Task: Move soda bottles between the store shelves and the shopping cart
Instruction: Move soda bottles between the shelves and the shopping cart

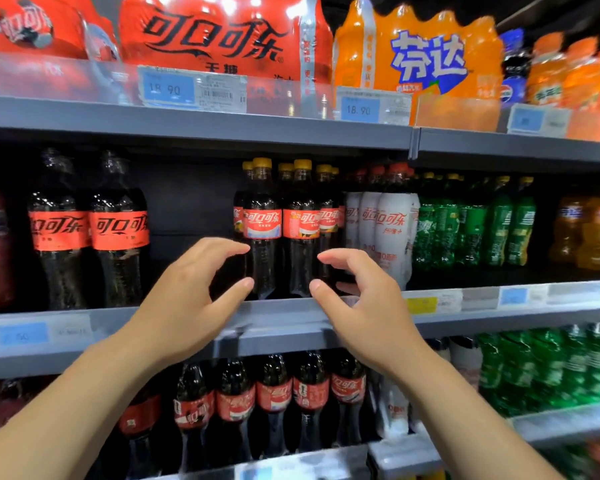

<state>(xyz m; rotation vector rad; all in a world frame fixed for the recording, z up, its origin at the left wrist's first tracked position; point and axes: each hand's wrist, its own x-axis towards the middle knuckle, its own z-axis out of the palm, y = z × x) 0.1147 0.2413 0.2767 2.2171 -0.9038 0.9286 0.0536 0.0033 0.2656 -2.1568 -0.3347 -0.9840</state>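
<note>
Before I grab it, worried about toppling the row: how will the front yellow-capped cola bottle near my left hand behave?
The yellow-capped cola bottle looks full, so probably heavy for its size. Tall and narrow, it may tip against neighbours if pushed high. Its glossy plastic could be slippery.

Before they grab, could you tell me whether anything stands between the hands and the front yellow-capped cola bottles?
Nothing visible does. The left hand and the right hand, both empty, flank the two front yellow-capped cola bottles with no object between. The white-wrapped bottles stand close beside them on the right, not in front.
</note>
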